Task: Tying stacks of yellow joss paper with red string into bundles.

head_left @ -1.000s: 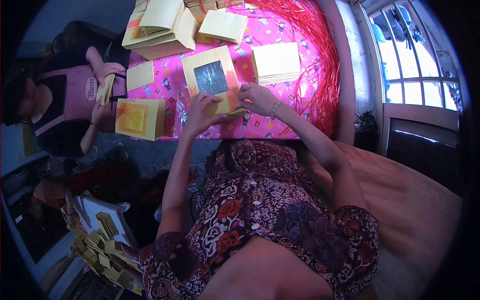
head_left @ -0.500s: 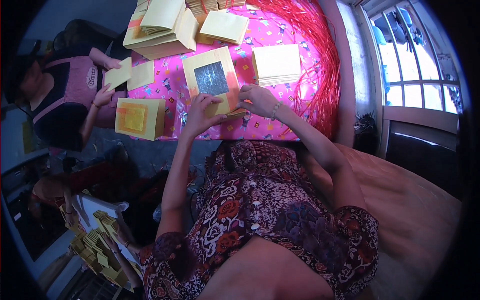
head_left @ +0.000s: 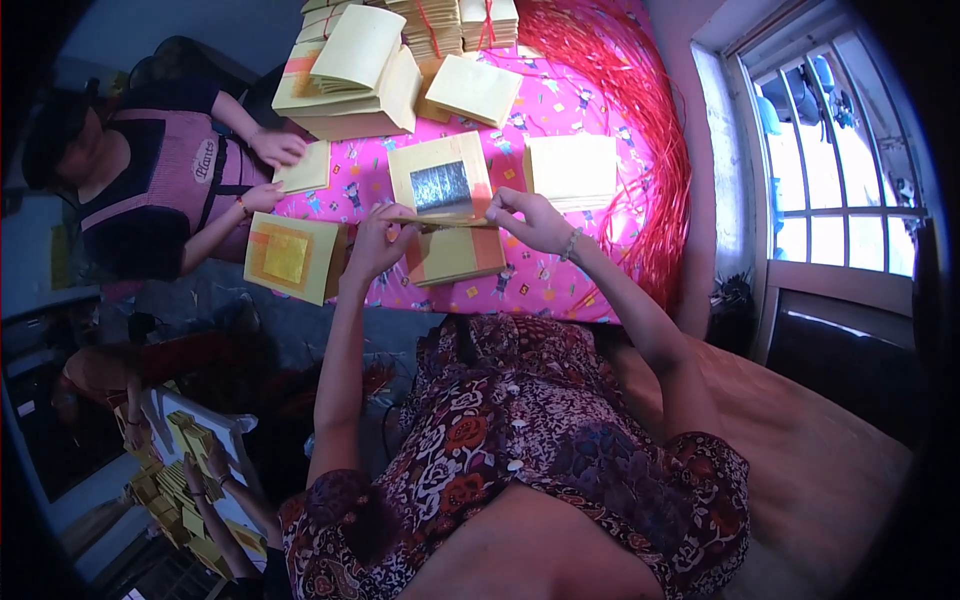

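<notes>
A yellow paper sheet (head_left: 445,221), seen nearly edge-on, is raised between my two hands. My left hand (head_left: 375,245) pinches its left end between thumb and fingers. At the right end, the closed fingers of my right hand (head_left: 535,222) grip the same sheet. Behind it lies yellow paper with a silver foil square (head_left: 440,188) and an orange-tinted margin. Toward me, another yellow paper face with an orange band (head_left: 458,258) rests on the pink patterned tablecloth (head_left: 370,185). Whether these are leaves of one stack is hard to tell.
A pale paper stack (head_left: 572,168) sits to the right, beside a mass of red strips (head_left: 665,170). Larger yellow stacks (head_left: 350,95) rise at the back left. A gold-foil stack (head_left: 287,258) stands near left, where a co-worker's hands (head_left: 277,148) handle paper.
My hands have lifted the sheet's near edge, exposing the orange-banded paper below. My right hand has shifted right. The co-worker's paper has been lowered to the table.
</notes>
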Tool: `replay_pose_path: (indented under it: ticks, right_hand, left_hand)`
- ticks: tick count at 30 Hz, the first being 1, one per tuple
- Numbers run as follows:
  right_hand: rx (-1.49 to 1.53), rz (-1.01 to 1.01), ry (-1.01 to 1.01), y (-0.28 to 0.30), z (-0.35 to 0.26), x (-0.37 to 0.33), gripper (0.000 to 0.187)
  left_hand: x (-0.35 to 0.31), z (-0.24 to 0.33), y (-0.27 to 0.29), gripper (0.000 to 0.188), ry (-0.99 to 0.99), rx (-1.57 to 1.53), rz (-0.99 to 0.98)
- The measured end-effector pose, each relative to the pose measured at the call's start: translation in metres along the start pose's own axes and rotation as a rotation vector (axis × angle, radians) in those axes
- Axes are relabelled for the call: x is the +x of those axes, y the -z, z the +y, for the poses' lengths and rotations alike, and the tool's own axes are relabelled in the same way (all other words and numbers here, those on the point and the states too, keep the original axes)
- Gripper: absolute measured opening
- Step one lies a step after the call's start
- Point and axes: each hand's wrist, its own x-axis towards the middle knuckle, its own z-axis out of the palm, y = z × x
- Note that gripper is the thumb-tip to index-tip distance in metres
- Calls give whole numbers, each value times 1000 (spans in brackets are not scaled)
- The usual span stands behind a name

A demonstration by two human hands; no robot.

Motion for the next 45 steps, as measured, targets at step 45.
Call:
replay_pose_path:
  ticks: [45]
  right_hand:
    - [-219, 525, -352, -27, 49, 64, 36]
  left_hand:
    - [42, -9, -32, 44, 440, 34, 414]
